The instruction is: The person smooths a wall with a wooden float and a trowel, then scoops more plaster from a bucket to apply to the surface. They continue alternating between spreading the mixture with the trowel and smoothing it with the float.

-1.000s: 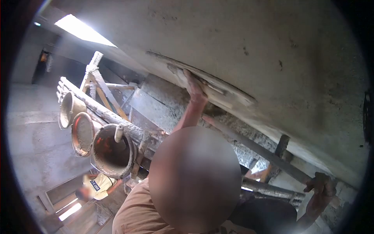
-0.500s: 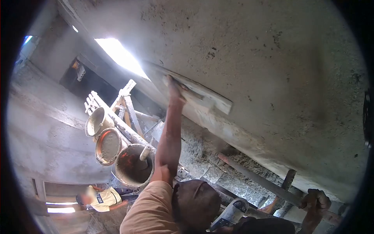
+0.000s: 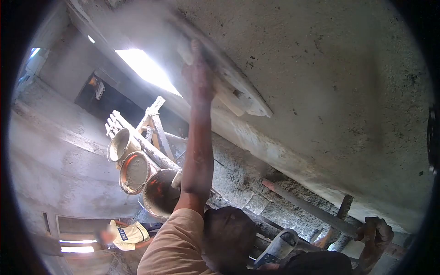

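Note:
My left hand [image 3: 199,75], at the end of the outstretched arm in a tan sleeve, is closed on a long, flat plastering float [image 3: 238,94]. The float lies against the rough grey plastered surface [image 3: 316,82]; motion blurs its upper end and my fingers. At the lower right, my right hand [image 3: 375,233] is curled round a long bar [image 3: 307,208] with a reddish end. A dark rounded shape [image 3: 229,236] beside the tan sleeve partly blocks the view below.
Several mortar-stained buckets [image 3: 135,172] stand by poles and a wooden frame [image 3: 156,123] on the left. A co-worker in a yellow shirt [image 3: 130,234] is at the lower left. Bright light enters through an opening [image 3: 146,68]. A shoe [image 3: 280,245] shows near the bottom.
My left hand and the float have moved up in the picture along the plastered surface. The view has shifted slightly. My right hand stays closed at the bar.

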Demonstrator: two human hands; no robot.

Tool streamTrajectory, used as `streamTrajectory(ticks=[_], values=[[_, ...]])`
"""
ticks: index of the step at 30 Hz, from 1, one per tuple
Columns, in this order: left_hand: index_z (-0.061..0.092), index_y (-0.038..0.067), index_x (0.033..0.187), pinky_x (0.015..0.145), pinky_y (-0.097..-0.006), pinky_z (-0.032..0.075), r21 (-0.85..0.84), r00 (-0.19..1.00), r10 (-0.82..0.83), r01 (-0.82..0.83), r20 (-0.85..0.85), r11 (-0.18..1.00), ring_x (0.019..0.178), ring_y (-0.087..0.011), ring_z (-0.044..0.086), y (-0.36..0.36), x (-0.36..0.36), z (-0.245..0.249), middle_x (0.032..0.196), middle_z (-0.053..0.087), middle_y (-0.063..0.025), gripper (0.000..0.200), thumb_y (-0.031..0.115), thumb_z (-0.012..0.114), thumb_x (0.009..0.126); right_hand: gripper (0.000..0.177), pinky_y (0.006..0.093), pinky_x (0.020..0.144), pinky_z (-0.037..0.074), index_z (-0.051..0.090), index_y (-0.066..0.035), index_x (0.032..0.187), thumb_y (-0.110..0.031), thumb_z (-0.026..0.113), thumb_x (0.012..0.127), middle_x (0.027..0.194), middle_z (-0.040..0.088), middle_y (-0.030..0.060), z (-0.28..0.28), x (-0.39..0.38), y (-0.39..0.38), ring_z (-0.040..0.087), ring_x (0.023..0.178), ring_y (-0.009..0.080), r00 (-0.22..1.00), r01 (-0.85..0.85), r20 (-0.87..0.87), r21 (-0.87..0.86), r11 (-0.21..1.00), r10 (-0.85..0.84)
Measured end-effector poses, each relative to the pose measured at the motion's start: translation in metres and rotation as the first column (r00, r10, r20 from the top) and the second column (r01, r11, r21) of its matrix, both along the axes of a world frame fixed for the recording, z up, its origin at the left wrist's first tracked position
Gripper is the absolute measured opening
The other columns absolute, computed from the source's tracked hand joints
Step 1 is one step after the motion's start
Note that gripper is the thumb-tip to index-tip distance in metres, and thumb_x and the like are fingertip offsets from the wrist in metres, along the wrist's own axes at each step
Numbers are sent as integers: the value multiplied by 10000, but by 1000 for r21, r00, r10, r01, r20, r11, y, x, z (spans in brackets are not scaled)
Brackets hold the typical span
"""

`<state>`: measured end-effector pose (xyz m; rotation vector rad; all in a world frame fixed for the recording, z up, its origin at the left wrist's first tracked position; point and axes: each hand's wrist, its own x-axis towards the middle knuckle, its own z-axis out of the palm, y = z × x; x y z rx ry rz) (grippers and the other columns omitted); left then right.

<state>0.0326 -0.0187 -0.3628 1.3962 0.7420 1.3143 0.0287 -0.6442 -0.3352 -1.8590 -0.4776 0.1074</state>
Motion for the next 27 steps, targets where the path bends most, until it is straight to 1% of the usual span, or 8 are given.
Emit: streamTrajectory(ticks=[2,5,12,15,18,21,23,27], values=[[693,-66,998,733,-398,564,-62,988,-73,65,-140,996,736,-176,661,-72,-6,38,826,711,-87,596,528,704,970,286,252,479,468,654,71,1001,-211,689,969,721,604,95,-1,0,1,572,540,135,998,-57,23,44,997,57],[682,-70,1091,697,-393,575,105,992,-27,41,-125,994,719,-196,701,-134,15,27,875,750,-124,612,500,797,901,263,251,488,473,662,71,1049,-174,677,958,755,614,97,-4,-3,-3,583,563,140,996,-80,53,59,995,77],[685,22,1128,616,-385,605,661,976,79,76,-202,747,679,-239,729,-229,38,-82,873,757,-110,667,543,883,762,285,267,513,456,666,71,1105,-174,653,959,775,630,88,1,-12,-10,573,582,133,1000,7,-20,-96,995,-9],[676,14,1143,570,-361,588,717,984,162,-58,-76,694,650,-244,715,-220,44,-128,832,735,-114,684,517,906,741,301,264,537,452,664,81,1091,-189,655,958,768,640,84,-4,-6,-32,568,584,129,990,73,-106,-155,985,-90],[680,20,1135,610,-346,569,504,984,160,-101,-75,858,640,-211,671,-177,37,-171,810,709,-74,616,467,907,777,293,257,548,446,662,79,1068,-192,650,956,747,638,79,-8,-4,-44,560,590,124,986,115,-96,-203,972,-137],[674,30,1160,703,-337,569,35,992,75,-72,-101,997,739,-150,656,-123,16,-182,884,707,-35,543,460,842,876,273,261,540,436,660,64,1026,-199,639,958,721,622,75,-16,-7,-49,544,590,120,971,218,-44,-228,949,-234],[674,62,1162,663,-282,509,-133,999,-32,32,2,991,755,-89,602,-79,1,-209,912,681,-12,388,414,715,1003,282,267,518,420,657,53,989,-227,645,953,710,612,76,-15,-4,-40,531,577,119,975,214,-14,-221,951,-222],[611,118,1225,682,-285,519,-479,962,-127,231,240,847,758,-101,576,-32,-11,-279,898,616,2,437,511,619,1036,333,267,481,404,648,43,949,-290,660,938,678,602,87,-21,6,-38,519,527,126,992,87,-89,-72,994,-93]])
